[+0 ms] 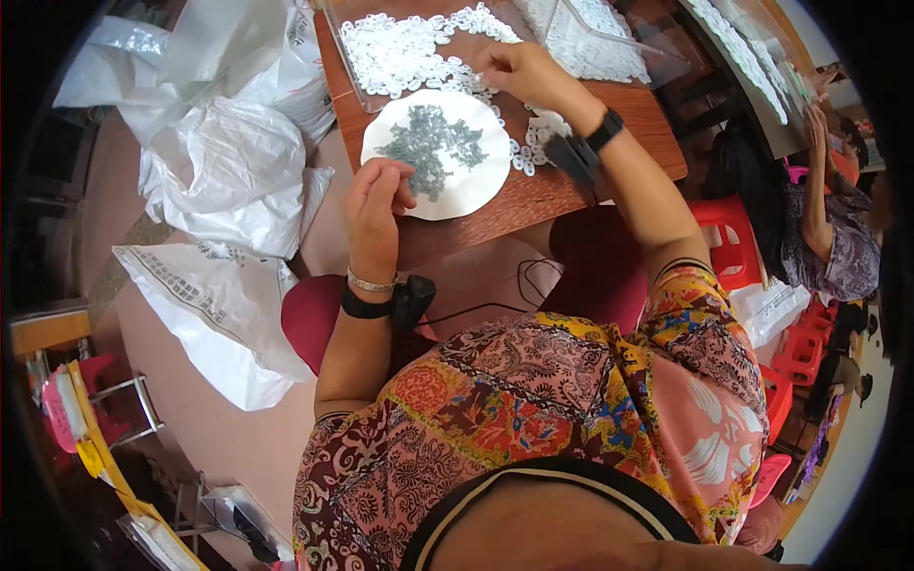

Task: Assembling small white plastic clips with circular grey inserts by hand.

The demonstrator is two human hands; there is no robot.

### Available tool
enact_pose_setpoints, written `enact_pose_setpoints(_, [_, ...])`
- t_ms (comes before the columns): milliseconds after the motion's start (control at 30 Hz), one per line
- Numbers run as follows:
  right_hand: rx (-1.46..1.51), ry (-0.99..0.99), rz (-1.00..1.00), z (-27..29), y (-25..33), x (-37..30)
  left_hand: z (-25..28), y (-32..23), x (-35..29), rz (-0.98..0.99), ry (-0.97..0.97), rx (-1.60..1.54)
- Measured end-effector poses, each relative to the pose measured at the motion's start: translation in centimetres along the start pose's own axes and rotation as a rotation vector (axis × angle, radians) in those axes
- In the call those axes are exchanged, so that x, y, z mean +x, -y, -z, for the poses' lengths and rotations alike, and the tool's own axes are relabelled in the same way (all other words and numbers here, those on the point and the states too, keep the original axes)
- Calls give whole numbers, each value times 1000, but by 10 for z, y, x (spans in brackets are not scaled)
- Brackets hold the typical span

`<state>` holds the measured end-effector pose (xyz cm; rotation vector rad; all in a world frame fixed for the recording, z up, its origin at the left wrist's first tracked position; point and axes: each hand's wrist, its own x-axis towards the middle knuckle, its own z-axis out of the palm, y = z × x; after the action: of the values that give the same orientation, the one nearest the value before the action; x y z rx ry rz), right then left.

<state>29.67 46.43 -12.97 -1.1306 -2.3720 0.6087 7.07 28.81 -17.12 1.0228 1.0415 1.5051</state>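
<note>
Tabletop [655,133], left fingers [384,183] curled, over plate [476,190]

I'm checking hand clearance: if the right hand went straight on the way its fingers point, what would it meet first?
Most likely the loose pile of small white oval pieces, just left of the right hand's fingertips; depth is unclear, so they may already touch.

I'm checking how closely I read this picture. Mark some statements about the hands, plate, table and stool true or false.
1. The pale round plate bears small grey-green pieces. True.
2. The left hand is beyond the plate's far edge. False: it is at the near left edge.
3. The right hand is beside loose white pieces. True.
4. The table is plain white. False: it is reddish-brown.
5. The stool by the right elbow is blue. False: it is red.
</note>
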Motion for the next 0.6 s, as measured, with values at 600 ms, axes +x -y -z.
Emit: enact_pose_setpoints(600, [590,-149,140,-57,113,-111,-20,6,-30,368,324,-497])
